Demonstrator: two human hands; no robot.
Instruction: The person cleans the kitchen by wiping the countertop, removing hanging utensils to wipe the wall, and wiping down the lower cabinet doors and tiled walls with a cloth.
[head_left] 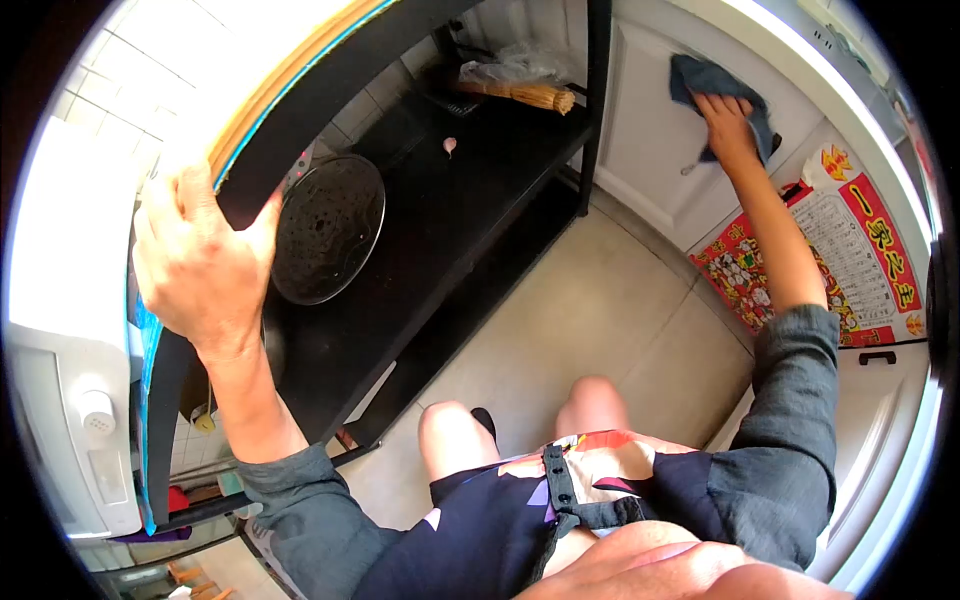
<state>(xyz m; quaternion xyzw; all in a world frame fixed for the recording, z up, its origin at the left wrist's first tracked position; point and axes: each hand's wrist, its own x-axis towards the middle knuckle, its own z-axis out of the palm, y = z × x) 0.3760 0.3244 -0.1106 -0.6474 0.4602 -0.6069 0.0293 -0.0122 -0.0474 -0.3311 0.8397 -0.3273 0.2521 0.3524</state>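
My right hand (pixel 730 130) presses a dark blue-grey cloth (pixel 715 80) flat against a white panelled cabinet door (pixel 650 130). The fingers lie over the cloth, and its lower corner hangs loose below them. On the other side, my left hand (pixel 205 250) grips the top edge of a black shelf rack (pixel 400 80), thumb on one side and fingers on the other. Just beside that thumb, a round dark pan or lid (pixel 330 230) with a shiny, wet-looking surface sits on the rack's middle shelf.
On the black shelf lie a garlic clove (pixel 450 147) and a bundle of thin sticks (pixel 535 96) beside a clear plastic bag (pixel 515 65). A red and white calendar poster (pixel 850 240) hangs below the cloth. A white appliance (pixel 75 430) stands at left. Tiled floor (pixel 560 290) lies between.
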